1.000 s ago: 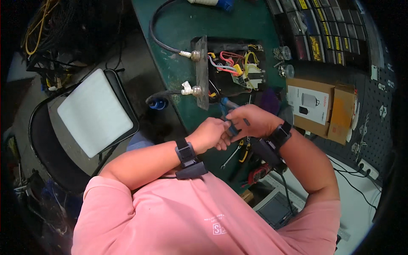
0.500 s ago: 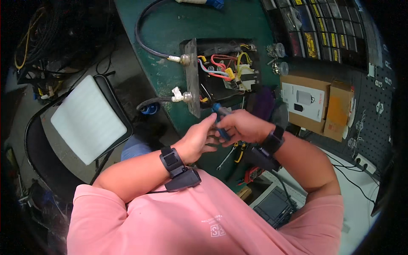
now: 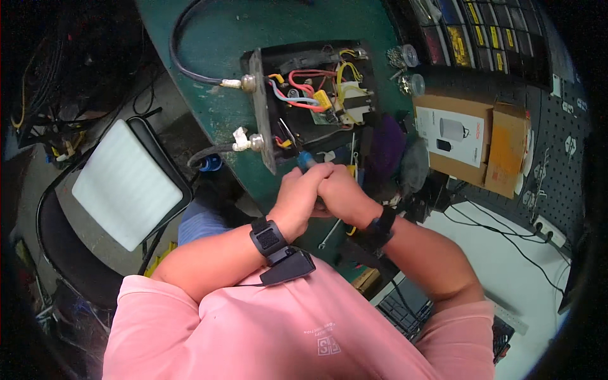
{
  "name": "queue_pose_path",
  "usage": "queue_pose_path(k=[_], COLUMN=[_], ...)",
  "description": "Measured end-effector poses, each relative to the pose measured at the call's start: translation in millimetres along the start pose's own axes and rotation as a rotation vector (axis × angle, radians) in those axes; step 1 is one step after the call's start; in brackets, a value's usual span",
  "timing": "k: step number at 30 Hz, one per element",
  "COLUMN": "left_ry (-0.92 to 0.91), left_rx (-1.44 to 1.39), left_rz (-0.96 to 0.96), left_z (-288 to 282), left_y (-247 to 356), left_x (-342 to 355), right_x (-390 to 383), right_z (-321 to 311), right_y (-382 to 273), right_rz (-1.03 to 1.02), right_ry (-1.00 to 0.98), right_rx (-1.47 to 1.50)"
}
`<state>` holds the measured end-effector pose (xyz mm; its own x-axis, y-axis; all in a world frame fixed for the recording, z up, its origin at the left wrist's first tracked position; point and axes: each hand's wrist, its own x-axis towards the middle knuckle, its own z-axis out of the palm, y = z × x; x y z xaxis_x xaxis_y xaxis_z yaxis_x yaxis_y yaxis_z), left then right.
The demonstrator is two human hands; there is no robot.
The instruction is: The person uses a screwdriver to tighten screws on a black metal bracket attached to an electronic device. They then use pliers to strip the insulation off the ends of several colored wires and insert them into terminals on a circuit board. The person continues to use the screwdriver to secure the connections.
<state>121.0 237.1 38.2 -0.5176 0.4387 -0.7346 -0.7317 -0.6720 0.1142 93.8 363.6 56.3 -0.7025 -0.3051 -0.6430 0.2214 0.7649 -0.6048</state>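
Note:
Both my hands are closed together round the handle of a blue screwdriver [image 3: 306, 159]. My left hand [image 3: 296, 197] wraps it from the left, and my right hand [image 3: 346, 195] presses against it from the right. Most of the handle is hidden by my fingers. The thin shaft points away from me into an open black electrical box [image 3: 303, 120], near its lower left corner; the tip's contact cannot be made out. Inside the box are red, blue and yellow-green wires and a yellow connector [image 3: 323, 99]. A metal end plate [image 3: 261, 107] on its left side carries two cable glands.
The box rests on a green workbench [image 3: 218, 123]. A wrench [image 3: 329, 234] lies near my right hand. Two jars of small fasteners [image 3: 410, 56], a cardboard box [image 3: 453, 136] and parts bins [image 3: 468, 38] stand right. A chair with a white pad [image 3: 126, 183] is left.
My hands have closed together round the screwdriver, where earlier they were apart with fingers loose. The view has shifted, so the box appears further left.

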Motion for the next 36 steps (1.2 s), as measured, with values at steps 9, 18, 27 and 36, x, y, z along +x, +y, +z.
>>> queue_pose_path(k=[9,18,27,36], left_ry=[0.077,-0.267,-0.101,-0.313], left_rx=[0.075,-0.048,0.084,0.060], left_rz=[0.154,-0.027,-0.058,-0.197], left_z=[-12,-17,-32,-27], left_y=[-20,-2,-26,-23], left_x=[8,-2,-23,-17], right_x=[-9,7,4,29], right_z=[20,-14,-37,-56], right_y=[-18,-31,-52,-76], right_rz=[0.210,0.207,0.473,0.602], right_ry=[0.211,-0.195,-0.382,-0.511], right_rx=[0.241,0.165,0.424,0.161])
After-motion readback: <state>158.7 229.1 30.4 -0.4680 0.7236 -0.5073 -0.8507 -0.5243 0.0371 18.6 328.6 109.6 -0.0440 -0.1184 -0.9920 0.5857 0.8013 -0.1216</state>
